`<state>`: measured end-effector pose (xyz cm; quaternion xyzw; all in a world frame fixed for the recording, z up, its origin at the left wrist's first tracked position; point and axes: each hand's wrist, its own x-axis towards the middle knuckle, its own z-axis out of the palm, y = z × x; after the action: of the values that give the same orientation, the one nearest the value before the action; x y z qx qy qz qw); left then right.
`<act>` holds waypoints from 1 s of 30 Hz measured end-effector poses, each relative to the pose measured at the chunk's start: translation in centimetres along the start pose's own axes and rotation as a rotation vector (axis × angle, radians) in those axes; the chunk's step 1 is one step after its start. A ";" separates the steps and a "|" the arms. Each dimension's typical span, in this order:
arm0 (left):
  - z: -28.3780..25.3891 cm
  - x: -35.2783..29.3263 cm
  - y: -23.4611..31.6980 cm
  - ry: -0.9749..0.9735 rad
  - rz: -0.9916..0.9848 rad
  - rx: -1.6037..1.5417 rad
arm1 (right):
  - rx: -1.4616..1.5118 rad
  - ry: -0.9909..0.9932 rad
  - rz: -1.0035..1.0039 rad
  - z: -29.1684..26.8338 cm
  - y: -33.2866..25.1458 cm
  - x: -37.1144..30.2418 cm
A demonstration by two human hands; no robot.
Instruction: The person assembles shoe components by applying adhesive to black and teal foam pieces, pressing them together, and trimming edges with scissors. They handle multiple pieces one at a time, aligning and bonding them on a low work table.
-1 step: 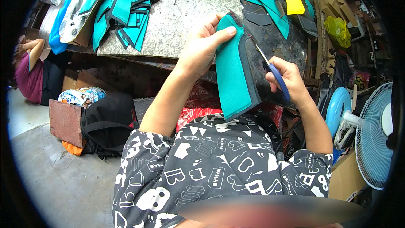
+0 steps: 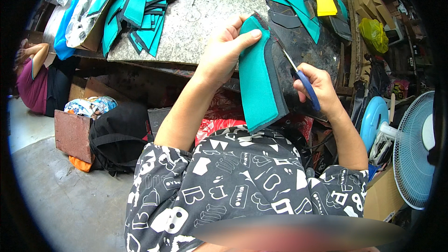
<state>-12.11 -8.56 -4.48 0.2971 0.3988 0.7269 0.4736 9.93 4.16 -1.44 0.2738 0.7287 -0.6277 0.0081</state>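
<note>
Pinched by its top end in my left hand [image 2: 227, 42], a long teal fabric piece [image 2: 256, 84] with a dark grey backing hangs down before my chest. The thumb lies on the teal face, and the other fingers are mostly hidden behind it. My right hand [image 2: 319, 86] grips blue-handled scissors [image 2: 308, 88], their blades pointing up and left toward the piece's upper right edge. The blade tips are close to that edge; whether they touch it I cannot tell.
Teal pieces [image 2: 135, 4] lie heaped on the worktable [image 2: 196, 16], with more at the far right beside a yellow piece [image 2: 325, 1]. A fan [image 2: 413, 149] stands at right. On the left are a black bag [image 2: 119, 137] and another person [image 2: 37, 81].
</note>
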 end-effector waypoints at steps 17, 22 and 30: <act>-0.2 0.5 -4.6 -0.420 -0.491 -1.164 | 0.196 0.254 -0.385 0.8 -2.9 5.3; 0.5 -0.5 -5.1 -0.424 -0.491 -1.028 | 0.024 0.265 -0.398 1.5 -3.1 7.0; 1.5 -2.9 -3.1 -0.326 0.021 -0.018 | 0.226 0.379 -0.426 1.9 -2.9 5.9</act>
<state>-8.41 -10.13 -6.57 0.4109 0.3072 0.6775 0.5270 3.10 4.53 -1.27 0.2263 0.6839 -0.6299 -0.2902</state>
